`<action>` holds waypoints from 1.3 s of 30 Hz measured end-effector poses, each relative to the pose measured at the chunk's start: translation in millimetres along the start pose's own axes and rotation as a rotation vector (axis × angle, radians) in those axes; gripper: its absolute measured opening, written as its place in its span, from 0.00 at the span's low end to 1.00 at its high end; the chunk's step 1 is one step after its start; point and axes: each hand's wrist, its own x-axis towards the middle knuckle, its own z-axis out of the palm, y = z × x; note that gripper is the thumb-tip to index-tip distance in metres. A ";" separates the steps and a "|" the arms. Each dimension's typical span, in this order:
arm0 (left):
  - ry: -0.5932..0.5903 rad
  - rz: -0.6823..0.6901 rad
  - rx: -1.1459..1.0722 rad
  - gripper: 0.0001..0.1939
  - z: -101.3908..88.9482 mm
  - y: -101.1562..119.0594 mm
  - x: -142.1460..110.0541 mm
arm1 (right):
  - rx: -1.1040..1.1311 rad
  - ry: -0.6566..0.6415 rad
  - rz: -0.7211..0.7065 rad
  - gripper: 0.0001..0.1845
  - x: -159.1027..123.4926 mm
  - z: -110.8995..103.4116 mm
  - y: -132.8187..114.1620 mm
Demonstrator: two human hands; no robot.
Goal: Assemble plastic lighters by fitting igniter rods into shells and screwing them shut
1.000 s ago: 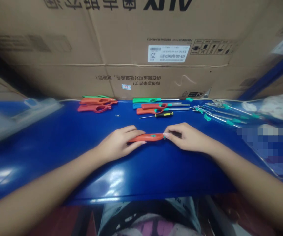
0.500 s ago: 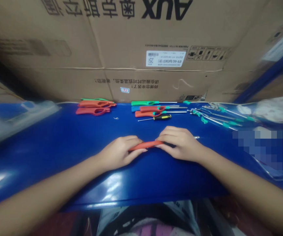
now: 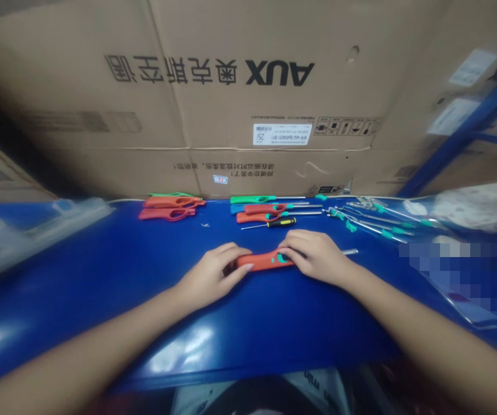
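Note:
Between my hands is an orange-red long-reach lighter [image 3: 260,261], held level above the blue table [image 3: 231,323]. My left hand [image 3: 216,270] is closed round its handle end. My right hand [image 3: 315,256] grips the front part, with the thumb near the teal trigger, and a metal tube sticks out beyond the fingers. Just behind my hands lies a small screwdriver [image 3: 280,223] with a black and yellow handle. Several long lighters with metal tubes, one a green lighter [image 3: 252,199], lie at the back middle.
Orange and green lighter casings [image 3: 168,213] lie at the back left. Loose metal tubes with teal parts [image 3: 373,218] spread at the back right. A large cardboard box [image 3: 213,115] walls off the back. Clear plastic bags [image 3: 75,222] rest at left; a white bag [image 3: 481,199] sits at right.
The lighter has turned between my hands, so its broad side and teal trigger now show. My head view has tilted up slightly. Both hands keep their hold.

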 end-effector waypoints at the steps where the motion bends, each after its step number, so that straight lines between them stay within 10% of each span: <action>1: -0.002 -0.005 0.002 0.13 0.5 -0.9 0.0 | 0.011 -0.011 0.021 0.11 0.3 1.6 1.7; 20: 0.013 0.091 0.021 0.12 -1.9 2.3 -2.0 | 0.154 -0.066 -0.007 0.04 3.5 2.4 9.0; 26: 0.005 0.043 0.051 0.16 0.0 -0.8 -2.0 | -0.066 -0.016 0.263 0.26 -1.0 15.4 43.1; 39: -0.099 0.017 -0.028 0.19 11.4 -4.4 -2.0 | 0.110 0.039 0.289 0.10 6.6 22.0 66.2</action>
